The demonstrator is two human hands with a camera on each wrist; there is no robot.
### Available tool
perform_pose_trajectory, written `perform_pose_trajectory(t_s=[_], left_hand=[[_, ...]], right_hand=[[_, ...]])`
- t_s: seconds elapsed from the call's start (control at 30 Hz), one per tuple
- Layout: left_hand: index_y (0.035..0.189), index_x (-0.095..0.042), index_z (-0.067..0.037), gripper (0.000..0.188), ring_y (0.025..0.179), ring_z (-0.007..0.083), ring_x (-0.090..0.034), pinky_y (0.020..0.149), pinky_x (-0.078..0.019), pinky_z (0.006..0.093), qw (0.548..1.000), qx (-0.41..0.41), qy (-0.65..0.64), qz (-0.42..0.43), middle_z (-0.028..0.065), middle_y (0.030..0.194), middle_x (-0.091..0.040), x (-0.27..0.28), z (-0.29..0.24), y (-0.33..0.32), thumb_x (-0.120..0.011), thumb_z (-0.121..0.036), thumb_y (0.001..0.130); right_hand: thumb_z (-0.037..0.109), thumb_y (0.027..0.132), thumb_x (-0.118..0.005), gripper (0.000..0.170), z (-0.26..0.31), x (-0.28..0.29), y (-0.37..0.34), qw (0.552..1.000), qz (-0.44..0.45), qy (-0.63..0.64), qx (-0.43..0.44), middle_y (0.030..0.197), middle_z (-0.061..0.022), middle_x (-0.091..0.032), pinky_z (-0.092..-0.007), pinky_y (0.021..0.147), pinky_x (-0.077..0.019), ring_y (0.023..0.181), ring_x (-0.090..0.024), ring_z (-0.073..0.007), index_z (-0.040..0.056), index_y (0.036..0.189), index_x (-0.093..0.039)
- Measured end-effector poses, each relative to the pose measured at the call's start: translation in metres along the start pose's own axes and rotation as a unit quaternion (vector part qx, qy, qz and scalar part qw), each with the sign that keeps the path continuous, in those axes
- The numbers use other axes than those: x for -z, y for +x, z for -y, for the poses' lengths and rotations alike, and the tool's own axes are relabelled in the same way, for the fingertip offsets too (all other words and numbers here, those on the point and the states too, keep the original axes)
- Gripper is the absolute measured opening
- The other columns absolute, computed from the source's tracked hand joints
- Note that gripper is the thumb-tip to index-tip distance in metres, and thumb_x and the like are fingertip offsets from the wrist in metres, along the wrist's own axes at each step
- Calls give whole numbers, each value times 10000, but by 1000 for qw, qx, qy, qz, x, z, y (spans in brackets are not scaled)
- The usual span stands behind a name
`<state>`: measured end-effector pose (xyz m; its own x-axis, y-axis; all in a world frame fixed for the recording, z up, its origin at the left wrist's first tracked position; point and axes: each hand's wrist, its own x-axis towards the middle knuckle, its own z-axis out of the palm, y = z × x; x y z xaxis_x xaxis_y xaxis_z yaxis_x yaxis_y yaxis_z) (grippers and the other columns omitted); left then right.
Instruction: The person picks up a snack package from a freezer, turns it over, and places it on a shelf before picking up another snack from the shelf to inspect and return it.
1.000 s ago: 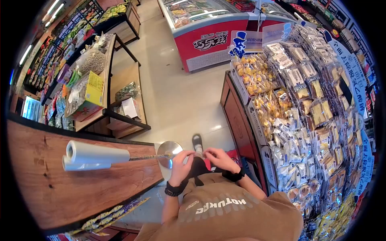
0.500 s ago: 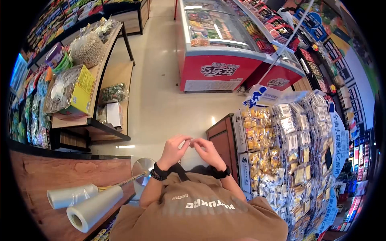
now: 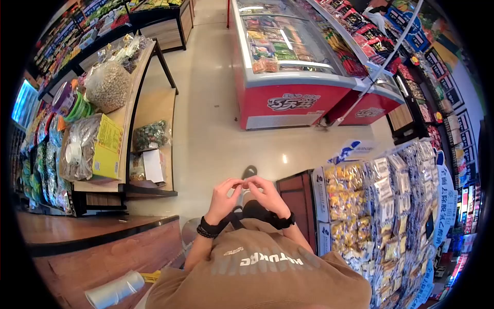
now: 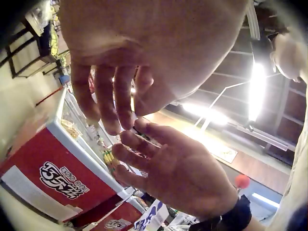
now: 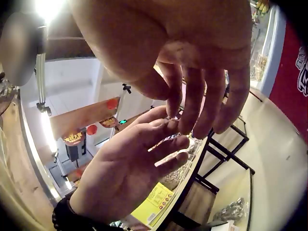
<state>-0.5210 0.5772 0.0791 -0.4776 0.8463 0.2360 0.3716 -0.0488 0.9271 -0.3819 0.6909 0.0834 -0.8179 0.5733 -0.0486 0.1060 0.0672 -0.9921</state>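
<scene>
In front of the brown shirt [image 3: 288, 270], my left hand [image 3: 223, 201] and right hand [image 3: 266, 194] come together at the fingertips. Both have loosely bent fingers, and no object shows between them. From the left wrist, the palm of the left hand [image 4: 144, 43] fills the top, with the right hand [image 4: 178, 178] below, its fingertips close to the left ones. The right wrist view shows the right hand [image 5: 202, 53] above and the left hand [image 5: 125, 168] beneath, thumb and fingertips overlapping. Dark bands circle both wrists.
A rack of packaged bread [image 3: 381, 206] stands close on the right. Ahead is a red chest freezer [image 3: 293, 103]. To the left are a display table with a yellow box [image 3: 108, 147] and a wooden counter [image 3: 92, 257] bearing a clear plastic bag roll [image 3: 114, 289]. Pale floor [image 3: 206, 129] runs between.
The hands, apart over the legs a second ago, have drawn together at the fingertips. The head view has shifted, bringing more of the freezer in and leaving less of the bag rolls.
</scene>
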Motion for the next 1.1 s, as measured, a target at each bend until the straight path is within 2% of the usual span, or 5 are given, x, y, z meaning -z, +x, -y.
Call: perform_pose_trajectory(t_s=[0.2,0.27,0.53,0.83,1.1], left_hand=[[1013,-693,14,126,862,213,-708,785,-547,313,1000,12,15,3,123,939,-733,7,31,83,-651,4,895],[1015,-693,13,126,861,214,-709,786,-547,313,999,7,50,14,123,942,-733,13,33,116,-652,0,897],[1017,-678,13,118,861,238,-698,782,-534,323,995,-24,86,37,126,945,-723,5,46,246,-640,3,905],[1019,-681,23,125,869,219,-703,780,-539,313,989,-5,10,147,131,952,-725,-34,84,348,-632,14,904],[1016,-687,21,130,845,227,-709,786,-551,326,982,-18,-25,189,141,935,-728,-57,143,474,-639,-9,900]], right_hand=[[148,994,-556,208,-32,32,101,1000,23,6,3,972,-131,-708,-330,812,-533,912,-677,-210,-21,1087,-637],[160,996,-553,220,-20,47,139,999,33,-17,-17,979,-138,-709,-337,805,-538,899,-681,-224,-28,1067,-640],[164,1000,-557,223,-3,101,247,999,3,-3,37,983,-136,-689,-334,777,-535,874,-662,-208,-31,1079,-628],[138,995,-552,209,-25,151,291,994,-104,20,-11,952,-117,-688,-317,777,-533,884,-656,-170,-35,1081,-630],[143,1000,-558,201,-50,196,372,979,-190,29,-69,971,-89,-694,-301,799,-526,915,-649,-142,-16,1091,-640]])
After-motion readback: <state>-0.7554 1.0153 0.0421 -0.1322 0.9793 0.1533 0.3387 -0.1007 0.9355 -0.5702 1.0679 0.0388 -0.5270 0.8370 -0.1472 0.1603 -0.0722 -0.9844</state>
